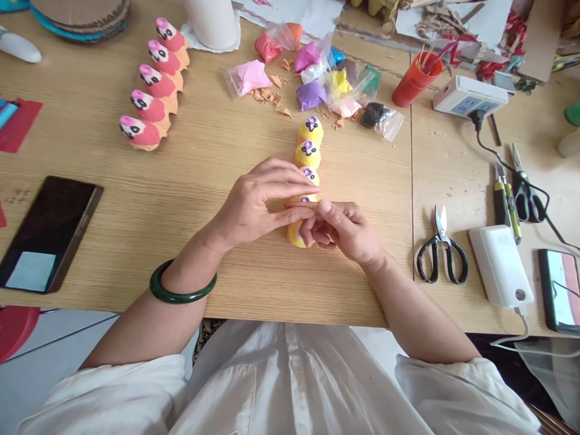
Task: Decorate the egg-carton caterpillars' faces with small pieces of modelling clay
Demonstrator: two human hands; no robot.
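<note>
A row of yellow egg-carton cones with purple clay faces (309,148) lies in the middle of the wooden table (190,181). My left hand (258,202) rests over the near cones, fingers stretched flat toward the right. My right hand (338,226) is curled beside the nearest yellow cone (296,235), fingertips pinched against my left fingers. What the pinch holds is too small to see. A green bangle (181,290) circles my left wrist.
A pink cone row (151,90) lies at the back left, bags of coloured clay (317,78) behind the yellow row. A phone (45,232) sits left. Scissors (441,251), a power bank (501,266), cutters (523,187), a power strip (469,96) and a red cup (414,78) are right.
</note>
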